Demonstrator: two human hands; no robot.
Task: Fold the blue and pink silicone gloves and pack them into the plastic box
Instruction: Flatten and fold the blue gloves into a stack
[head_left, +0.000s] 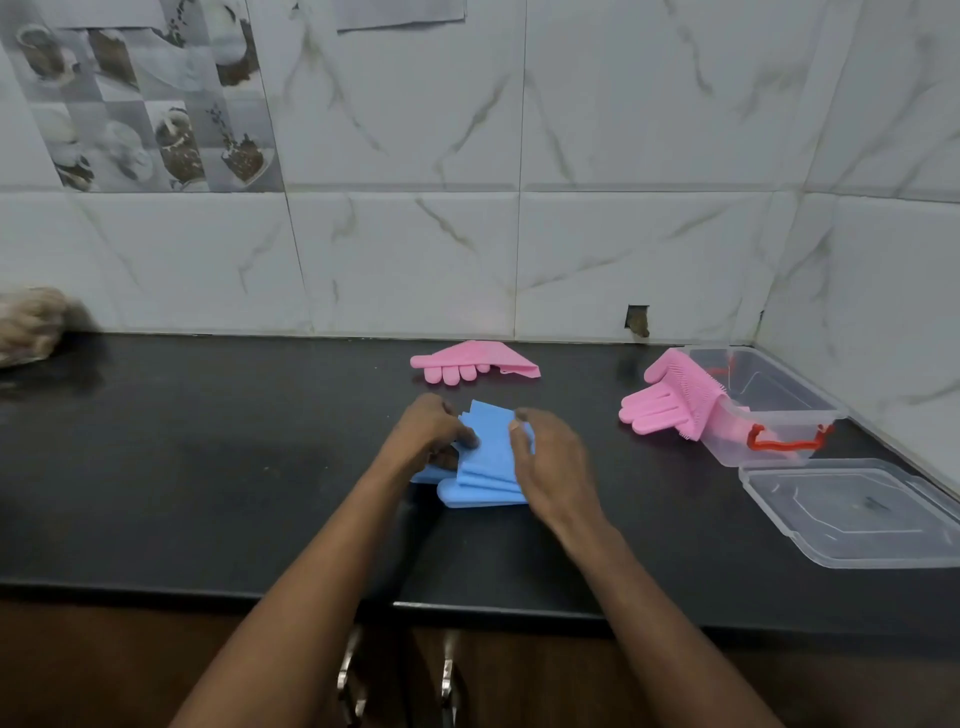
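Pressing the blue gloves (491, 457) flat on the surface (208, 467), both hands (431, 431) grip them. The box (769, 405) sits off to the right, nearer the right hand (550, 462).

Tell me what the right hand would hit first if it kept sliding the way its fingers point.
Probably nothing soon: the right hand points up and slightly left, passing the folded pink glove on its right side before the tiled wall, though depth is unclear.
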